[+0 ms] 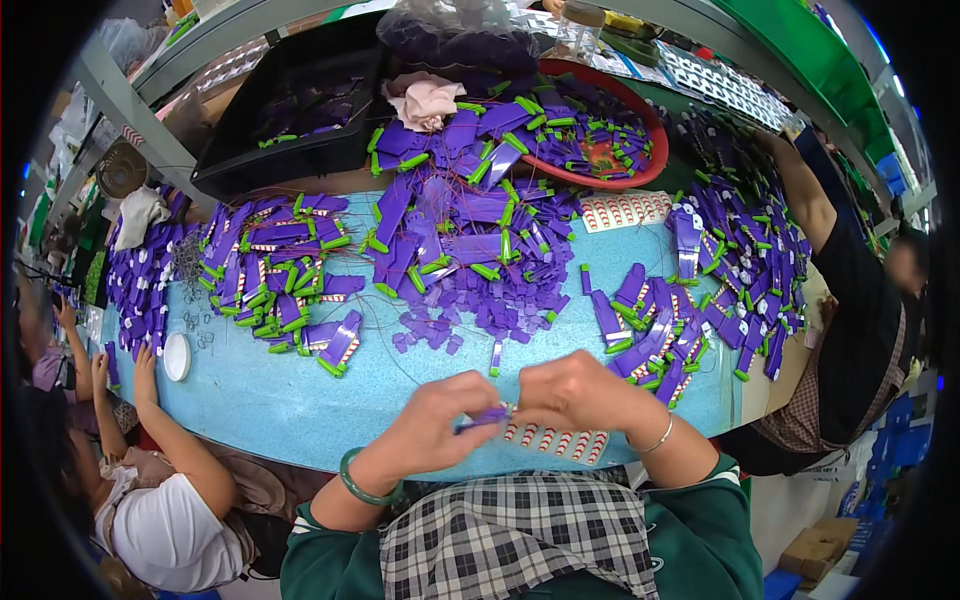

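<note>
My left hand (437, 422) is closed on a small purple plastic piece (484, 418) just above the front of the light-blue table. Close beside it, my right hand (580, 395) has its fingers pinched together at the piece's right end; whatever lies between those fingertips is too small to make out. Partly under my right hand lies a sticker sheet (570, 443) with rows of red-and-white stickers. A lone purple strip with a green end (495, 358) rests just beyond my hands.
Purple-and-green pieces with thin wires form a central heap (450, 225), with more piles left (275, 265) and right (650, 335). Behind stand a black bin (225, 165) and a red basin (655, 155). A white lid (177, 357) lies left. Co-workers sit at both sides.
</note>
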The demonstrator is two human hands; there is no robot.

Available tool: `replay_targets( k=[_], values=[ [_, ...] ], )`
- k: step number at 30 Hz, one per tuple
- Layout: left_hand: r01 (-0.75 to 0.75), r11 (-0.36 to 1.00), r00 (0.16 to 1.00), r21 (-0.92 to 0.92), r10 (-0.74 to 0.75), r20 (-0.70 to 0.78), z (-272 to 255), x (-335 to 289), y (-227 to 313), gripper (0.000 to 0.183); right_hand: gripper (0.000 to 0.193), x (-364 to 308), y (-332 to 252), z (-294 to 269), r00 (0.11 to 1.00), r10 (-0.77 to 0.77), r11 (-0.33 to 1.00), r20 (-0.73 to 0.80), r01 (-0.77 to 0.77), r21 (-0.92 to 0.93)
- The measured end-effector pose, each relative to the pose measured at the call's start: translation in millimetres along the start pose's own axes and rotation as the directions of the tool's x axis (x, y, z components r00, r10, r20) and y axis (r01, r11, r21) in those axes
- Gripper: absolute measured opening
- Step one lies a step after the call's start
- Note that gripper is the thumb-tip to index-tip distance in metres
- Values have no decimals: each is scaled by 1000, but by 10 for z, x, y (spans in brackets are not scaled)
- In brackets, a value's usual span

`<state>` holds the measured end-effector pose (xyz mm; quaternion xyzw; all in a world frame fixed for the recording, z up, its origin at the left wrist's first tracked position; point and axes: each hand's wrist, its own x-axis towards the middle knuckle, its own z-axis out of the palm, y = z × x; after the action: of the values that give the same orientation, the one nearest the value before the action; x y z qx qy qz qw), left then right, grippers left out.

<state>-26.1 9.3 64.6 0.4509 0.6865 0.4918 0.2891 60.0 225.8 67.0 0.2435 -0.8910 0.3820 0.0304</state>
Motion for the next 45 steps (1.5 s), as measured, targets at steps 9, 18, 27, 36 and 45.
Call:
replay_targets(
  k=[9,18,27,36,45],
  values=[
    [-49,917,835,-396,-180,-520,-148,-152,-68,14,12,161,587,192,938,252,825,-240,-337,-453],
    [84,963,881,-257,-192,-432,90,-87,-233,21,14,131,552,141,894,403,914,-194,-406,24],
    [177,935,969,-309,-221,-115,424,89,-271,15,7,-101,21,225,731,678,333,-82,-205,920],
    [94,989,992,117,-82,-100,459,133,-122,17,12,-134,-168,406,759,408,913,-507,-324,249],
    [145,986,989,83,-143,-28,515,78,-193,17,13,-183,-105,476,811,479,848,-336,-327,418]
  ],
)
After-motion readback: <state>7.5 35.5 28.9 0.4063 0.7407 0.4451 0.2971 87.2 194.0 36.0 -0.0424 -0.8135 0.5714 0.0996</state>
